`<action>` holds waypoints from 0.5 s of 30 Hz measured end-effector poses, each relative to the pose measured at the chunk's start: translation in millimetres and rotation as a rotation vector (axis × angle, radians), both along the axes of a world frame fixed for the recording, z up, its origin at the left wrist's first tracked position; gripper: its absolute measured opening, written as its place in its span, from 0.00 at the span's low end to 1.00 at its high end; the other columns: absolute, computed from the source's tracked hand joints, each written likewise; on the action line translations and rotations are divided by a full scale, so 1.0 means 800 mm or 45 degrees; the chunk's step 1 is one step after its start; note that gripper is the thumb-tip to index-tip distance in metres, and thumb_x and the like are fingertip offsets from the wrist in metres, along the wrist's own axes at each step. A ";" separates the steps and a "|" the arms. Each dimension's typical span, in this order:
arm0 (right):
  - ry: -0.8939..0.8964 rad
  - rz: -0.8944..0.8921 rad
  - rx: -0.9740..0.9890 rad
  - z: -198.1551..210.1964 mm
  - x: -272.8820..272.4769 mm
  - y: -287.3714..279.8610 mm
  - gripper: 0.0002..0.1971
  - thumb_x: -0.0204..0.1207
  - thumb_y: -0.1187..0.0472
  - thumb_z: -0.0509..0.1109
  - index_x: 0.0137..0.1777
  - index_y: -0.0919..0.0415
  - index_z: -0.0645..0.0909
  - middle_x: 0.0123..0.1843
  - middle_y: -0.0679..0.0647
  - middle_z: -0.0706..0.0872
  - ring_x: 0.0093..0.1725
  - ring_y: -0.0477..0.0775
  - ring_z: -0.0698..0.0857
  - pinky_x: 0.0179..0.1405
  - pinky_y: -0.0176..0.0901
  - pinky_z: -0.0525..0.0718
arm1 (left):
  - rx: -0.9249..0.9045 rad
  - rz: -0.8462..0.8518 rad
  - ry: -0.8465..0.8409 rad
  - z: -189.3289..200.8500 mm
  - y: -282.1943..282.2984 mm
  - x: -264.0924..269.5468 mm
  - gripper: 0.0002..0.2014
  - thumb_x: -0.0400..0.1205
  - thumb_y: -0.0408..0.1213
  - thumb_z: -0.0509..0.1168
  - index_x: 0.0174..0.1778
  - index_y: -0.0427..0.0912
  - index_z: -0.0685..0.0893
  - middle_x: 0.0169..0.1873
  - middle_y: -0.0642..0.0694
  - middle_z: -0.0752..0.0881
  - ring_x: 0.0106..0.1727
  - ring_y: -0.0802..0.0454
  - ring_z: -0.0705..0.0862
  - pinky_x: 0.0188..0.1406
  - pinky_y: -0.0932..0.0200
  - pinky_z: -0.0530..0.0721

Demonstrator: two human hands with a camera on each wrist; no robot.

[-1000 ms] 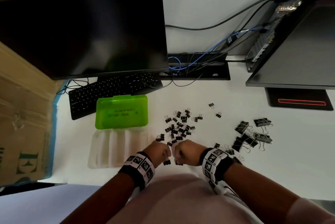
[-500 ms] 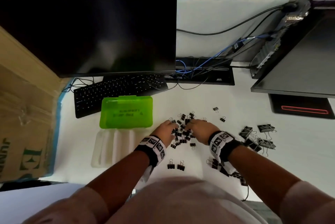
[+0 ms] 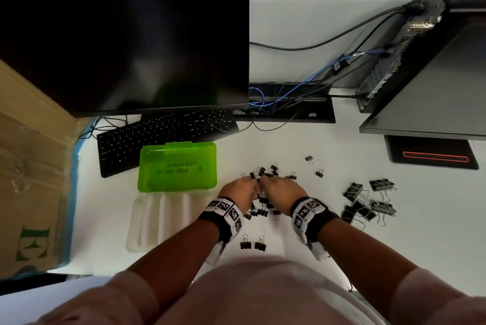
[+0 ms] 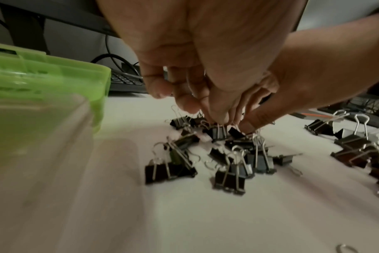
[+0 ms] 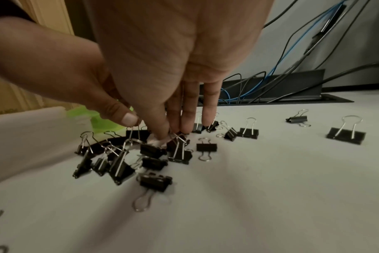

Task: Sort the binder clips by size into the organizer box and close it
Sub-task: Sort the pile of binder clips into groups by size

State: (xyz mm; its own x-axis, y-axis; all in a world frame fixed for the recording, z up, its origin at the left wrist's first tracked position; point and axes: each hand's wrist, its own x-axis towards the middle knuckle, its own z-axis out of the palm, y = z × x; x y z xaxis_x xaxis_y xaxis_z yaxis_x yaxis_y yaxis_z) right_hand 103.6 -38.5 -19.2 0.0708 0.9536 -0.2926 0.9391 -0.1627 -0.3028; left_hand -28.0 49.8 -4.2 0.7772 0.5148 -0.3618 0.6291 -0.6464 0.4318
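Note:
A pile of small black binder clips (image 3: 265,172) lies mid-table, and both hands reach into it. My left hand (image 3: 253,183) points down, and its fingertips (image 4: 216,118) pinch the wire handles of a small clip (image 4: 216,132). My right hand (image 3: 263,183) is right beside it, with straight fingers (image 5: 187,126) touching the pile; I cannot see whether it grips anything. The organizer box lies open on the left, with its green lid (image 3: 177,167) behind the clear base (image 3: 163,219). Several large clips (image 3: 368,201) sit to the right. Two clips (image 3: 252,244) stand near the front edge.
A black keyboard (image 3: 163,138) and a monitor (image 3: 123,48) stand behind the box. A cable tray (image 3: 292,111) with blue and black cables is at the back. A second monitor (image 3: 434,82) is on the right, and a cardboard box (image 3: 29,167) on the left.
Both hands have gone from fists close to my body forward into the pile and come together. Two clips now stand near the front edge where the fists were.

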 end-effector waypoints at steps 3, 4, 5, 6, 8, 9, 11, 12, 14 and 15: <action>-0.020 0.047 0.017 -0.002 0.001 -0.003 0.09 0.78 0.66 0.60 0.56 0.59 0.73 0.53 0.56 0.85 0.52 0.60 0.82 0.47 0.48 0.74 | -0.035 0.094 -0.021 0.011 -0.002 -0.009 0.10 0.79 0.33 0.60 0.49 0.52 0.81 0.50 0.53 0.87 0.50 0.49 0.85 0.46 0.57 0.83; -0.020 0.051 0.032 -0.004 0.002 -0.006 0.07 0.78 0.66 0.60 0.54 0.58 0.74 0.52 0.55 0.85 0.52 0.59 0.82 0.46 0.47 0.73 | -0.044 0.107 -0.013 0.014 -0.004 -0.014 0.09 0.79 0.33 0.61 0.47 0.54 0.81 0.48 0.54 0.88 0.48 0.51 0.86 0.44 0.59 0.82; -0.001 0.037 0.053 -0.007 0.003 -0.009 0.06 0.78 0.66 0.60 0.52 0.57 0.74 0.51 0.54 0.85 0.51 0.59 0.82 0.44 0.46 0.71 | -0.059 0.105 0.002 0.017 -0.008 -0.021 0.10 0.78 0.32 0.62 0.45 0.54 0.81 0.47 0.55 0.89 0.47 0.52 0.86 0.42 0.61 0.81; 0.023 0.010 0.075 -0.008 0.005 -0.012 0.06 0.78 0.66 0.60 0.50 0.57 0.75 0.49 0.54 0.85 0.49 0.59 0.82 0.43 0.44 0.69 | -0.073 0.091 0.015 0.018 -0.012 -0.028 0.11 0.78 0.31 0.62 0.44 0.54 0.81 0.45 0.55 0.89 0.46 0.53 0.86 0.41 0.61 0.81; 0.059 -0.036 0.129 -0.004 0.006 -0.017 0.06 0.77 0.66 0.61 0.49 0.56 0.77 0.47 0.53 0.86 0.49 0.58 0.82 0.44 0.44 0.71 | -0.089 0.066 0.032 0.018 -0.021 -0.042 0.13 0.77 0.28 0.62 0.43 0.54 0.82 0.43 0.56 0.89 0.44 0.55 0.86 0.41 0.61 0.83; 0.067 -0.049 0.177 -0.001 0.007 -0.020 0.06 0.77 0.65 0.62 0.50 0.56 0.78 0.46 0.53 0.87 0.49 0.58 0.82 0.46 0.44 0.73 | -0.104 0.067 0.038 0.017 -0.025 -0.048 0.14 0.76 0.27 0.61 0.43 0.54 0.83 0.43 0.57 0.89 0.43 0.57 0.87 0.42 0.62 0.83; 0.122 -0.090 0.282 0.010 0.005 -0.026 0.06 0.77 0.64 0.64 0.51 0.56 0.80 0.45 0.52 0.87 0.47 0.57 0.82 0.44 0.42 0.73 | -0.162 0.091 0.057 0.014 -0.030 -0.059 0.17 0.75 0.25 0.59 0.42 0.54 0.84 0.42 0.56 0.90 0.42 0.59 0.87 0.40 0.65 0.81; 0.194 -0.111 0.303 0.016 0.003 -0.031 0.05 0.77 0.63 0.65 0.50 0.55 0.80 0.43 0.51 0.86 0.45 0.55 0.82 0.41 0.40 0.72 | -0.193 0.106 0.071 0.013 -0.033 -0.063 0.17 0.74 0.24 0.59 0.42 0.54 0.84 0.42 0.56 0.90 0.42 0.58 0.87 0.40 0.65 0.81; 0.382 -0.090 0.199 0.025 -0.008 -0.044 0.05 0.77 0.59 0.67 0.51 0.51 0.77 0.39 0.45 0.84 0.40 0.50 0.82 0.37 0.39 0.75 | -0.260 0.137 0.084 0.004 -0.038 -0.070 0.18 0.74 0.23 0.58 0.42 0.52 0.85 0.43 0.53 0.90 0.44 0.57 0.87 0.46 0.62 0.86; 0.439 -0.031 0.098 0.026 -0.017 -0.052 0.06 0.77 0.57 0.67 0.52 0.49 0.76 0.39 0.44 0.84 0.39 0.50 0.82 0.37 0.40 0.78 | -0.289 0.151 0.086 0.000 -0.040 -0.072 0.18 0.74 0.23 0.58 0.42 0.52 0.85 0.43 0.51 0.90 0.44 0.56 0.88 0.49 0.59 0.87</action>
State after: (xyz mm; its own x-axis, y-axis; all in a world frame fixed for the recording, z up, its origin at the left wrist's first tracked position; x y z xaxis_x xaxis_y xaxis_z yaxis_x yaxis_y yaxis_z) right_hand 90.1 -79.9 1.4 0.0038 0.9730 -0.2307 0.7757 -0.1485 -0.6134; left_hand -85.8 18.0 -4.2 0.6862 0.5008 -0.5276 0.7272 -0.4578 0.5114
